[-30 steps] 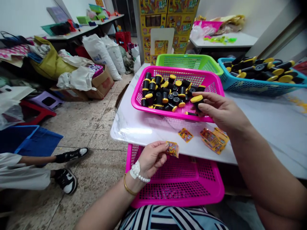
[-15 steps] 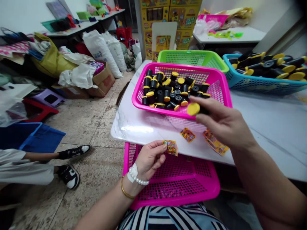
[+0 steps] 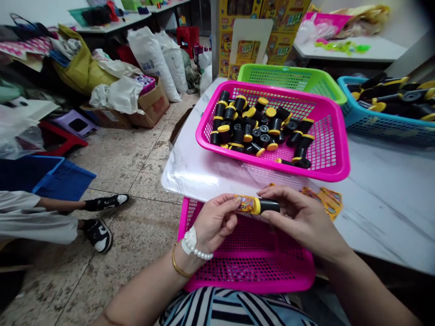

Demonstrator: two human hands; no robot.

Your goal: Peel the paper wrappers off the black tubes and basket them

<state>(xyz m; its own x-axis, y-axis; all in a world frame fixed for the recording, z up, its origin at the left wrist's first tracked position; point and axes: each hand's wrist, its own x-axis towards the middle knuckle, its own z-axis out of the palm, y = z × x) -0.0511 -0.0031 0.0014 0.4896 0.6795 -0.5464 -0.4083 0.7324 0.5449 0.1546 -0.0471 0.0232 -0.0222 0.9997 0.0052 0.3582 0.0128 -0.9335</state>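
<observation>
A: Left hand, what've we got?
B: We see the left hand (image 3: 215, 222) pinching a small orange packet (image 3: 246, 204) between thumb and fingers, free end toward three o'clock.
A: Right?
B: Fingers of the right hand (image 3: 302, 219) grasping a black tube (image 3: 270, 207), yellow cap (image 3: 258, 206) pointing to nine. The cap meets the packet as we see it; we can't tell if they really touch.
A: Where's the tube, then?
B: Held up near the tabletop (image 3: 377, 213) edge, lower pink basket (image 3: 251, 269) at six o'clock.
A: Clock from the tube, quick.
B: Twelve: upper pink basket (image 3: 326, 156) on the tabletop, lots more tubes inside, lying every which way. Green basket (image 3: 307, 81) just beyond. Two: blue basket (image 3: 380, 129), more black-and-yellow stuff. Three: loose packets (image 3: 331, 201) on the tabletop, partly hidden by the right hand.
A: Floor?
B: We've got a blue bin (image 3: 70, 181) at nine, another person's black-and-white shoes (image 3: 98, 235) between eight and nine.
</observation>
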